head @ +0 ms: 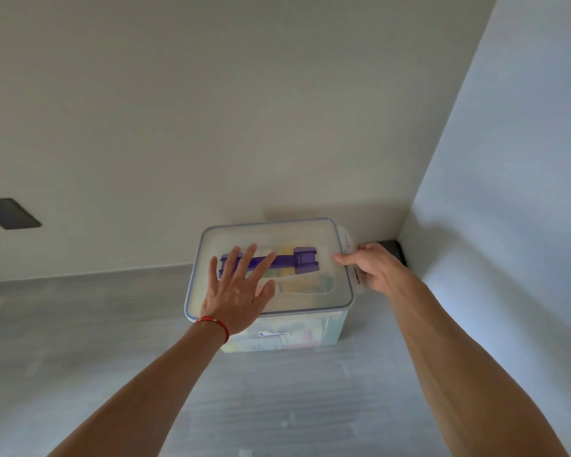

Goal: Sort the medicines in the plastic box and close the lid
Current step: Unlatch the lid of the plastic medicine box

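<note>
A person's left hand (236, 291) presses flat, fingers spread, on the lid (314, 232) of the plastic box (323, 328) (medicines (297, 338) inside) near the wall corner; the right hand (373, 267) grips the lid's side clasp (347, 240).

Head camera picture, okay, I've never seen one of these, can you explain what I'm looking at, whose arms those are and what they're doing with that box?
There is no machine here. A person wears a wide-angle camera on the head, so you see their own two bare arms from above. On the grey surface, by a wall corner, stands a clear plastic box with medicine packs showing faintly inside. Its lid is on and has a purple handle. The left hand, with a red bracelet at the wrist, presses flat on the lid. The right hand grips the side clip on the box's right edge, apparently working the latch; whether it is snapped shut, I cannot tell.
</note>
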Demonstrator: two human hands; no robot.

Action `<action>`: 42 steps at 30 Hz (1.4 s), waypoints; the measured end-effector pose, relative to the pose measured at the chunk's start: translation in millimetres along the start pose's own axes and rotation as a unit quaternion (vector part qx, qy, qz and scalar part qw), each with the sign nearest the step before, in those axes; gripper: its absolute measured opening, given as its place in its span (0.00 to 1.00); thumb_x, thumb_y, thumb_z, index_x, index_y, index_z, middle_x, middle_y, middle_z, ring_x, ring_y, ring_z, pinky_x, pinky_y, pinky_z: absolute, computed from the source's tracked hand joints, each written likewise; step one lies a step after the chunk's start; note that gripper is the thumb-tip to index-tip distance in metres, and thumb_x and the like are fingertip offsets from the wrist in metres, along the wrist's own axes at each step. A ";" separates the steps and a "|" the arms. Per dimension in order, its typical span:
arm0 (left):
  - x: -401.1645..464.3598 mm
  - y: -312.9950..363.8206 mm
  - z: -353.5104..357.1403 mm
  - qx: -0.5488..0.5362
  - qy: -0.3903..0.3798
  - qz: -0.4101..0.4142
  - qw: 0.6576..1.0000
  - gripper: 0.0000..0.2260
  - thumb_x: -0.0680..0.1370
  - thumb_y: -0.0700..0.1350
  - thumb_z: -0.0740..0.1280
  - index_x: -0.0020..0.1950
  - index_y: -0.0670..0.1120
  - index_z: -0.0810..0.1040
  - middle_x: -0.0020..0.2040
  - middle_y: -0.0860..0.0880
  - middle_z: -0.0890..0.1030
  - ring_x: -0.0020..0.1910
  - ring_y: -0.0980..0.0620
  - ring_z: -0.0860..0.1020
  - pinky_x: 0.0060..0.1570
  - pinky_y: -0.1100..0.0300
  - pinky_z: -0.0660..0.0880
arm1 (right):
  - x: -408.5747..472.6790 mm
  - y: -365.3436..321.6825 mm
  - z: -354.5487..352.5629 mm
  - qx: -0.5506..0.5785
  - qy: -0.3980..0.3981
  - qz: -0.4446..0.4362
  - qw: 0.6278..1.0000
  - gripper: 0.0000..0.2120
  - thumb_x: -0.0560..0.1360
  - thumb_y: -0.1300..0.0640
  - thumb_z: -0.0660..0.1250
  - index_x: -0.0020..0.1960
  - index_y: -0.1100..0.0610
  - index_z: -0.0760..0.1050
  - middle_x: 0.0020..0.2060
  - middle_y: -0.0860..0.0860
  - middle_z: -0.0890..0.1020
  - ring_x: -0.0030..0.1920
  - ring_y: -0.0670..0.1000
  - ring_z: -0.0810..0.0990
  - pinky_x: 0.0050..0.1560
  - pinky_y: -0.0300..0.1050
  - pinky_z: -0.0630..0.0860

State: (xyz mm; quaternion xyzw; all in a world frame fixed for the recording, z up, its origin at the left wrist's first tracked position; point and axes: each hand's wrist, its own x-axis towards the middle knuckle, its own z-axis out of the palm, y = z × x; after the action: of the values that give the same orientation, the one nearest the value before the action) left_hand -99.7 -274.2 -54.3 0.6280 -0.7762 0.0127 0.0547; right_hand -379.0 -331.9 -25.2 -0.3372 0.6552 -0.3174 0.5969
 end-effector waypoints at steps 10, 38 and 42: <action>10.2 -0.3 -9.6 0.039 -0.019 0.039 0.998 0.27 0.80 0.66 0.40 0.78 0.64 0.53 0.80 0.48 0.59 0.77 0.39 0.60 0.71 0.33 0.58 | 3.6 -17.5 6.3 -0.372 0.134 -0.192 0.898 0.33 0.75 0.39 0.70 0.74 0.54 0.66 0.70 0.58 0.71 0.72 0.62 0.69 0.70 0.60 0.69; 15.2 5.6 -23.1 0.017 0.002 0.024 1.000 0.22 0.77 0.66 0.54 0.69 0.61 0.67 0.71 0.49 0.69 0.68 0.39 0.69 0.63 0.35 0.64 | 124.2 -105.7 49.6 -0.466 -0.195 -0.033 0.862 0.47 0.67 0.33 0.74 0.74 0.63 0.70 0.78 0.57 0.66 0.78 0.54 0.61 0.76 0.47 0.56; 14.9 8.5 -22.9 0.014 0.004 0.020 1.000 0.22 0.77 0.65 0.55 0.69 0.61 0.67 0.70 0.49 0.70 0.67 0.39 0.70 0.63 0.35 0.64 | 133.4 -105.8 48.0 -0.470 -0.209 -0.022 0.857 0.51 0.64 0.32 0.76 0.76 0.62 0.68 0.79 0.56 0.65 0.79 0.53 0.60 0.76 0.46 0.54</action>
State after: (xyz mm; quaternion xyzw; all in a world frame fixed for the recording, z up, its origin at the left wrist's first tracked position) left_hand -109.5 -284.9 -29.6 0.6133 -0.7879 0.0276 0.0490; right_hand -332.6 -502.5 -18.5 -0.6508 0.5783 0.0935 0.4830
